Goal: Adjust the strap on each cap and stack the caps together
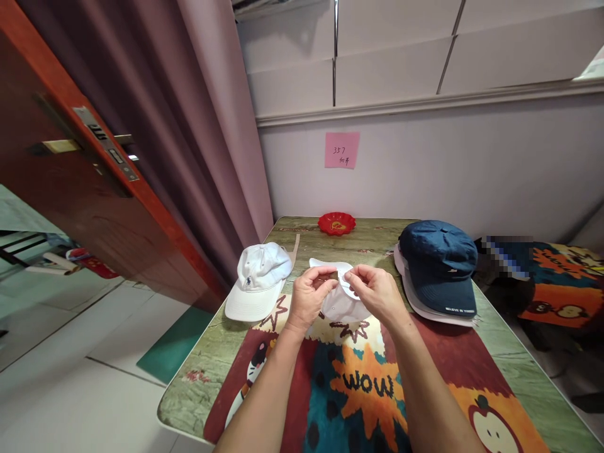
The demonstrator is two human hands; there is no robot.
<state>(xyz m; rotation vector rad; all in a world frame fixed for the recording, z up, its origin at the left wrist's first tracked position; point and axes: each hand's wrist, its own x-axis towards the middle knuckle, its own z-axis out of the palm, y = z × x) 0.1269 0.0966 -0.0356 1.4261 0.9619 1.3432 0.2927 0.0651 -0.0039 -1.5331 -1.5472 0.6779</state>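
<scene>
A pale cap [346, 309] is held directly beneath and between the fingertips, over the patterned mat [363, 384]. Its edge appears to be pinched by the thumb and index finger of the right hand [374, 290]; the thumb and index finger of the left hand [312, 292] are drawn close together, but whether anything is gripped between them cannot be told. Because only fingertips seem to be used, the edge could be lost if the soft cloth were pulled unevenly, and the crown could be creased if it were pressed into the mat. Left of the left fingers, a white cap [257, 283] could be nudged by a wide elbow. Right of the right fingers, a navy cap [438, 251], stacked on a paler cap [401, 270], could be toppled by an outward sweep. Beyond the fingertips, a red dish [336, 224] is left well apart.
</scene>
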